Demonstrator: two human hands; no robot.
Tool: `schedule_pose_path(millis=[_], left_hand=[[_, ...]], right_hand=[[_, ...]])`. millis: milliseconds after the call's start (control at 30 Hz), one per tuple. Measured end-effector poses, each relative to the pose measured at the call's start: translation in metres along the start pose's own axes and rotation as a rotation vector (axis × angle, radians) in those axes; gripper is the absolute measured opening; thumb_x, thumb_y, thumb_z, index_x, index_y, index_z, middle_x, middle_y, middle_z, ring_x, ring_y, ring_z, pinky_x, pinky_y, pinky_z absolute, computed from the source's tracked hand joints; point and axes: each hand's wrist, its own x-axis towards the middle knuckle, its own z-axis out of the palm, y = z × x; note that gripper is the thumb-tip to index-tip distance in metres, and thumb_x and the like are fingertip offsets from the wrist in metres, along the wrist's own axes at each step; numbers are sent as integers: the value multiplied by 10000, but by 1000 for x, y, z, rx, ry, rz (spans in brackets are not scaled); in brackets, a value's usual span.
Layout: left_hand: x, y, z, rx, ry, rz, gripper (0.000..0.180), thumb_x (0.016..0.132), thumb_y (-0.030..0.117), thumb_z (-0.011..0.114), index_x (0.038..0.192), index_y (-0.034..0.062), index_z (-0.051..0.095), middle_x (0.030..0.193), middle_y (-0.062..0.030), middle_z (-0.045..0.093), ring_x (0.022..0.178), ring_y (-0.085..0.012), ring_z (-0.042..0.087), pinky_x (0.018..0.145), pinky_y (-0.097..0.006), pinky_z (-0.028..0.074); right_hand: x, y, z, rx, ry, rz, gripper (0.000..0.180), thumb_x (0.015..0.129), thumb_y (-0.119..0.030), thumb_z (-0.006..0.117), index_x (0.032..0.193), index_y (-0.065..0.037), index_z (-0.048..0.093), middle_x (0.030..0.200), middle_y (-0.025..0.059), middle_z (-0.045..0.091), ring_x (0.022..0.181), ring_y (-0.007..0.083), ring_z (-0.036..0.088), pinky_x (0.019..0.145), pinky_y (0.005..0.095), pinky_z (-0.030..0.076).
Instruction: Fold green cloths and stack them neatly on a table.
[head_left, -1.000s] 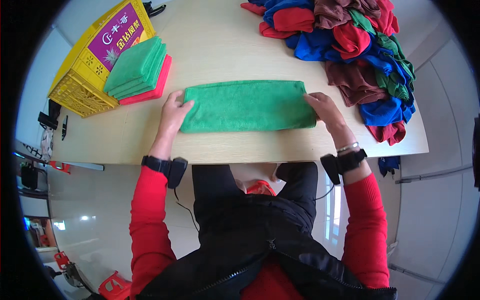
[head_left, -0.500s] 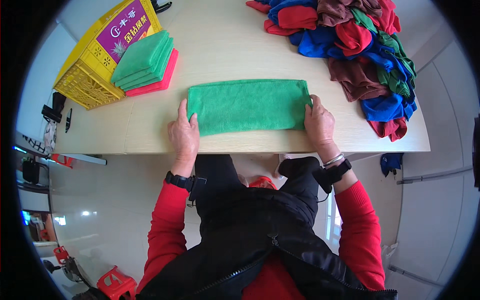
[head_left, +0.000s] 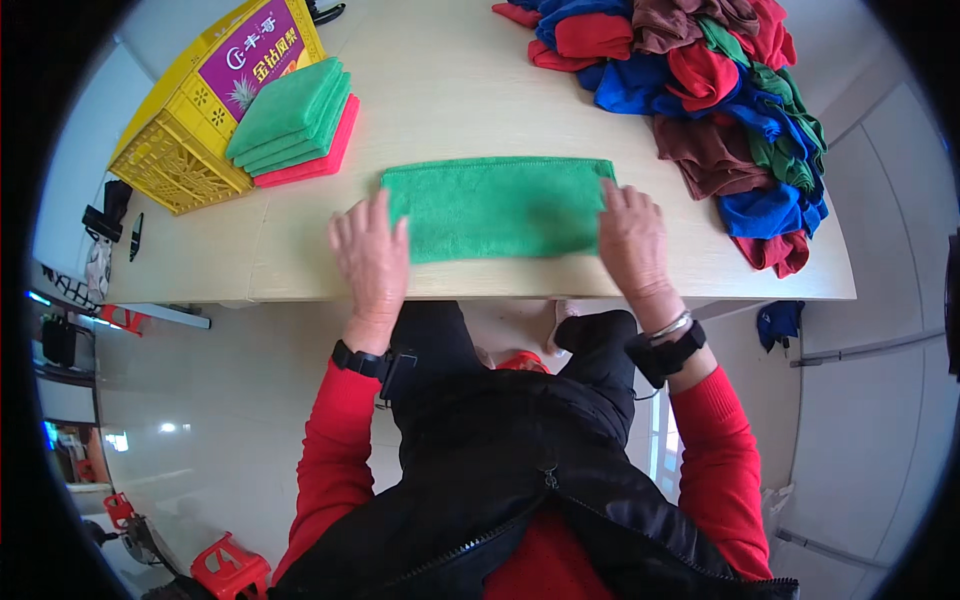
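A green towel (head_left: 490, 205), folded into a long rectangle, lies flat on the table in front of me. At its left end is my left hand (head_left: 370, 255), blurred by motion, its fingers apart and holding nothing. My right hand (head_left: 635, 235) is over the right end with its fingers stretched forward, also slightly blurred. Whether its fingertips touch the cloth I cannot tell. Farther left rests a stack of folded green towels (head_left: 290, 110) with a pinkish-red towel (head_left: 335, 155) at the bottom.
Beside the stack, a yellow plastic crate (head_left: 185, 150) with a purple panel stands at the table's left. A loose heap of blue, red, brown and green towels (head_left: 715, 165) covers the far right. The table's front edge (head_left: 520, 296) runs just above my lap.
Both hands have let go of the green towel's ends. Their fingers have lifted and opened, and both hands have shifted slightly inward. The towel lies nearly where it was.
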Motion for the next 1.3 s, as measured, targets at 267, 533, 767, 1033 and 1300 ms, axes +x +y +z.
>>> schedule_pose_path(millis=[267,533,767,1033,1300], left_hand=[[-2,61,18,-446,-281,437,454,833,156,725,1254,42,599,1316,-161,563,1259,-319,501,1101,-460,370],[-24,39,-5,-430,-384,445,572,827,129,722,1364,62,537,1439,-144,493,1342,-326,451,1137,-475,339],[-30,39,-1,-427,-438,499,627,825,161,727,1406,80,504,1490,-125,449,1370,-324,426,1148,-499,316],[-34,58,-1,-403,-445,560,645,885,351,675,1444,97,479,1524,-118,418,1406,-316,384,1167,-529,260],[-23,8,5,-309,-455,364,616,969,427,549,1471,86,447,1545,-146,387,1426,-335,353,1175,-542,232]], right_hand=[[-5,-92,10,302,-93,-157,464,825,-126,645,1273,-30,575,1243,153,583,1174,331,538,995,452,437],[-40,-46,-11,222,-180,-265,588,842,-190,672,1385,-46,498,1440,155,477,1352,346,434,1112,496,346],[-46,-46,-10,263,-255,-323,647,872,-287,672,1439,-67,449,1507,141,418,1407,346,376,1151,521,295],[-43,-57,0,239,-284,-292,663,914,-373,613,1474,-77,417,1537,141,386,1440,355,328,1169,530,263],[-36,-23,17,203,-218,-133,623,970,-406,537,1485,-79,406,1561,139,361,1454,363,306,1184,522,240]])
